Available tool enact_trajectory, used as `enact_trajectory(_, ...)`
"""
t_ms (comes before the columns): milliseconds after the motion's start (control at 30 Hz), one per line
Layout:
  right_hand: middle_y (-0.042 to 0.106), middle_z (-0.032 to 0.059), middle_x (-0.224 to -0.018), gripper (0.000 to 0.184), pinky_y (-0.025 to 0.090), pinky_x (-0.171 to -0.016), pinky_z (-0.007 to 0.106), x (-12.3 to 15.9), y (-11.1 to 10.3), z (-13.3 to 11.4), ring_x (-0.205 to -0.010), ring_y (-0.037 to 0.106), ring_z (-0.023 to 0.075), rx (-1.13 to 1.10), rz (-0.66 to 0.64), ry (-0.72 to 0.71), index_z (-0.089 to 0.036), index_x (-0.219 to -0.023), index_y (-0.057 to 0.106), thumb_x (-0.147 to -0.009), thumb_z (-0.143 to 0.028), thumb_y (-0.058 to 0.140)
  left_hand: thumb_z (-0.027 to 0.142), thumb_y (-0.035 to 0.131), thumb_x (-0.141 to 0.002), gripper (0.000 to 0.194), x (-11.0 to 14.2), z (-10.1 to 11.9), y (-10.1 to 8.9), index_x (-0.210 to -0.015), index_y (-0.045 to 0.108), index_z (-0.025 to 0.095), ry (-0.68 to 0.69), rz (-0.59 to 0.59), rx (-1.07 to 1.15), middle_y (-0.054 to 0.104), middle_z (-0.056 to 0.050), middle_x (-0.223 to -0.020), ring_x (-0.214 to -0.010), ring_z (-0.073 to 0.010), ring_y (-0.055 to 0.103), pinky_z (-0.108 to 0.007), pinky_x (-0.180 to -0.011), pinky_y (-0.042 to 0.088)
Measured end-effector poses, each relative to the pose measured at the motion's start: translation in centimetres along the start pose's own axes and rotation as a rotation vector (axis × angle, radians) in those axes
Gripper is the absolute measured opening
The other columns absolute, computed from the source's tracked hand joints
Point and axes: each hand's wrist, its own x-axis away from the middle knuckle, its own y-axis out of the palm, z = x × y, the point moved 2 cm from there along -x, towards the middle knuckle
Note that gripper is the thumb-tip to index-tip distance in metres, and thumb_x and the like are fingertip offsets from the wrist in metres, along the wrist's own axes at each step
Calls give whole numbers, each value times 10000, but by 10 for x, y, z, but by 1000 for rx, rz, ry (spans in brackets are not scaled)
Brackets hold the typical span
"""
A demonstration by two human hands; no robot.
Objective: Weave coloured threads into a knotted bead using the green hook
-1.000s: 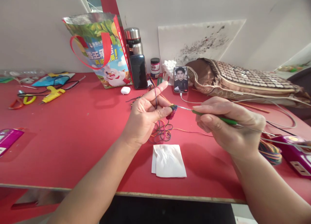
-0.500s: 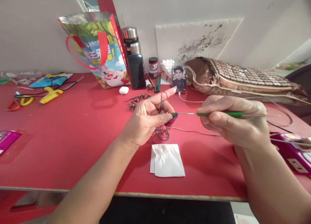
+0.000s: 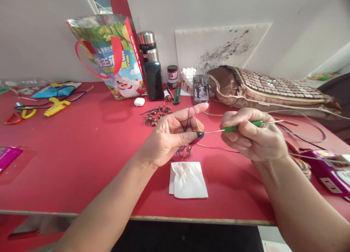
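Note:
Between thumb and fingers, my left hand [image 3: 172, 137] pinches a small dark multicoloured crochet piece [image 3: 200, 135]. Yarn [image 3: 188, 119] loops over its raised, stretched index finger. My right hand [image 3: 254, 133] is closed round the green handle of a crochet hook [image 3: 231, 129]; the hook's thin metal tip reaches the crochet piece. Below my left hand lies a loose tangle of multicoloured yarn [image 3: 183, 152], and a strand runs from there to the right under my right hand. Small crocheted pieces [image 3: 155, 115] rest on the table just beyond my left hand.
A folded white tissue [image 3: 190, 180] lies on the red table [image 3: 95, 164] near its front edge. Behind stand a printed bag [image 3: 117, 62], a dark phone [image 3: 153, 81], a lit phone [image 3: 201, 90] and a jar [image 3: 172, 76]. A yellow glue gun [image 3: 56, 107] is left; a purple box [image 3: 325, 168] is right.
My left hand has shifted slightly right and the crochet piece moved with it. My right hand has come left and tilted the hook, its tip end now lower. The lit phone's picture has changed.

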Motion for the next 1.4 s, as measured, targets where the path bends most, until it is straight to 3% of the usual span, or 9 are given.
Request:
enact_trajectory(133, 677, -5, -688, 70, 166, -352, 206, -1, 2, 2, -406, 237, 21, -1, 42, -6, -278, -968, 933, -931, -330, 906, 154, 990, -771, 490, 1, 2, 3, -1232, 881, 277, 12, 40, -17, 733, 3, -835, -740, -107, 649, -224, -687, 547)
enact_trajectory(300, 729, -1, -673, 66, 188, -367, 211, -1, 12, 5, -412, 249, 37, -27, 146, -20, -301, -940, 923, -915, -363, 924, 152, 978, -787, 449, 1, 2, 5, -1207, 877, 275, 152, 184, -120, 759, 13, -832, -732, -116, 647, -252, -720, 578)
enact_trajectory(467, 700, -32, -632, 186, 237, -382, 203, -2, 25, 12, -427, 227, 39, -41, 302, 8, -304, -861, 895, -818, -448, 1003, 146, 979, -788, 497, 1, -1, 4, -1240, 859, 311, 256, 250, -167, 775, 29, -846, -762, -115, 666, -243, -703, 560)
enact_trajectory(633, 658, -42, -645, 256, 273, -392, 190, -2, 34, 19, -444, 238, 35, -64, 354, 32, -273, -874, 870, -815, -483, 1002, 137, 986, -752, 447, 2, -3, 7, -1159, 866, 275, 324, 346, -280, 787, 11, -887, -798, -132, 654, -275, -788, 575)
enact_trajectory(733, 637, -39, -649, 270, 294, -390, 192, -2, 36, 22, -461, 274, 50, -86, 392, 50, -267, -893, 863, -816, -491, 994, 166, 979, -765, 365, 2, -4, 9, -1097, 862, 261, 334, 370, -289, 787, 1, -897, -866, -151, 701, -291, -870, 590)
enact_trajectory(967, 624, -41, -671, 285, 306, -401, 197, -4, 38, 28, -472, 262, 52, -114, 416, 78, -263, -919, 850, -828, -500, 980, 185, 966, -791, 514, 1, -7, 6, -1274, 822, 285, 291, 406, -242, 779, 21, -904, -788, -121, 670, -264, -748, 569)
enact_trajectory(1233, 652, -28, -686, 268, 305, -412, 205, -3, 44, 28, -481, 270, 48, -133, 434, 70, -251, -905, 875, -806, -469, 996, 142, 1001, -717, 527, -2, -7, 5, -1200, 841, 283, 278, 418, -200, 719, 54, -810, -817, -111, 693, -257, -853, 610)
enact_trajectory(1400, 642, -15, -692, 289, 330, -437, 206, -4, 48, 27, -503, 292, 46, -172, 428, 77, -241, -994, 916, -822, -460, 994, 149, 1015, -707, 559, -2, -8, 2, -1219, 837, 287, 230, 402, -152, 736, 58, -801, -805, -115, 715, -263, -848, 619)
